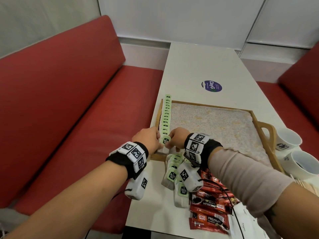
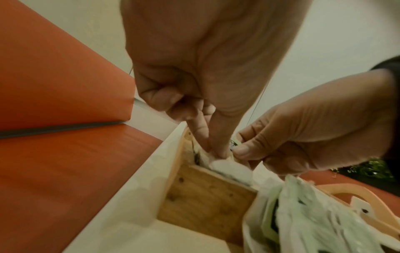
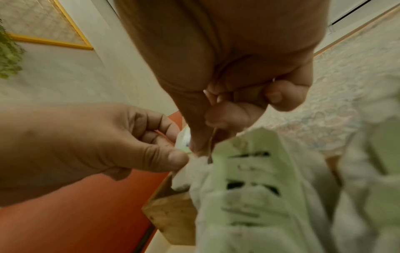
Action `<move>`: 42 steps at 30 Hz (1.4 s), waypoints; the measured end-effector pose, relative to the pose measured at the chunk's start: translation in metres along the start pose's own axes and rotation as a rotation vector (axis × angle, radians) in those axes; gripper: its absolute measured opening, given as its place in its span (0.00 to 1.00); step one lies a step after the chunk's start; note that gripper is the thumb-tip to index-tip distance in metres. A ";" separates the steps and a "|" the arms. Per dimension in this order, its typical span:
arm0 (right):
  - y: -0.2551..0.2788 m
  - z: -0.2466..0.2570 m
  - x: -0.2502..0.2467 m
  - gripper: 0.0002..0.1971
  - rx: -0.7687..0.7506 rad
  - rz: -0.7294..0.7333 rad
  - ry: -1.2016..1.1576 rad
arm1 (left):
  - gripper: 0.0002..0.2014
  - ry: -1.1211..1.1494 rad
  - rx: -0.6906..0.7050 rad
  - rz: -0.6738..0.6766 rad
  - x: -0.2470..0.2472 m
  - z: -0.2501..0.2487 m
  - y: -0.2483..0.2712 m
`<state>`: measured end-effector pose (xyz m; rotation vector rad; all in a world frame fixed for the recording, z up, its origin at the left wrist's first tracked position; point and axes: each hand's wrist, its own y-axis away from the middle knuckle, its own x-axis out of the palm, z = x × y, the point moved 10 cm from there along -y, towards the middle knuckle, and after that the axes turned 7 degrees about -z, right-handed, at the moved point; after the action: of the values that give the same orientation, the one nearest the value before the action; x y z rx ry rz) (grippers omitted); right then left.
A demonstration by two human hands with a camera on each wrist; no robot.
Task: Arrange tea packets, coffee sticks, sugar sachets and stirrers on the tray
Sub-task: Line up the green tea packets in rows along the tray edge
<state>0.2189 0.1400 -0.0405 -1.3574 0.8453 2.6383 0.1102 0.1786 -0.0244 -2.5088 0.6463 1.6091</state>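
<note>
A row of green-labelled tea packets (image 1: 166,116) lies overlapping along the left side of the wooden tray (image 1: 214,107). At its near end, my left hand (image 1: 159,140) and right hand (image 1: 170,144) both pinch the nearest tea packet (image 1: 166,140) from either side. In the left wrist view my left hand (image 2: 216,152) presses thumb and forefinger onto that packet (image 2: 231,167) by the tray corner (image 2: 205,191). In the right wrist view my right hand (image 3: 199,149) pinches its upper edge. Loose tea packets (image 1: 172,176) and red coffee sticks (image 1: 210,204) lie on the table before the tray.
Two white paper cups (image 1: 288,138) stand right of the tray handle, with wooden stirrers (image 1: 307,184) just in front of them. A purple sticker (image 1: 211,86) marks the white table beyond the tray. Red bench seats (image 1: 69,109) flank the table on both sides.
</note>
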 end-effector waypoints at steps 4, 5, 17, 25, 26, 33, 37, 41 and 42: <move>-0.003 0.003 0.001 0.11 0.004 0.018 0.083 | 0.16 -0.082 0.016 -0.029 -0.001 -0.003 0.000; -0.004 0.004 0.001 0.14 0.000 0.022 0.124 | 0.17 -0.097 0.019 -0.032 -0.001 -0.003 0.000; -0.012 -0.004 0.005 0.14 0.088 0.050 0.082 | 0.11 -0.114 0.063 -0.004 0.005 -0.008 0.000; -0.006 0.000 0.001 0.15 0.063 0.091 0.384 | 0.07 -0.116 0.079 0.026 0.011 -0.005 0.000; -0.004 0.001 0.000 0.14 0.059 0.096 0.411 | 0.08 -0.122 0.085 0.032 0.011 -0.006 0.001; -0.005 0.004 0.005 0.15 0.032 0.090 0.429 | 0.09 -0.142 0.099 0.031 0.012 -0.009 0.000; -0.001 0.003 0.001 0.13 0.025 0.089 0.366 | 0.10 -0.117 0.104 0.013 0.008 -0.009 0.001; 0.005 -0.005 -0.017 0.08 -0.010 0.031 0.189 | 0.10 -0.031 0.104 -0.009 0.006 -0.010 0.008; 0.008 -0.007 -0.021 0.06 -0.007 0.023 0.167 | 0.10 -0.010 0.107 -0.008 0.007 -0.010 0.012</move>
<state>0.2350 0.1337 -0.0239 -1.5970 0.8749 2.5747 0.1162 0.1625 -0.0239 -2.4228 0.6999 1.5405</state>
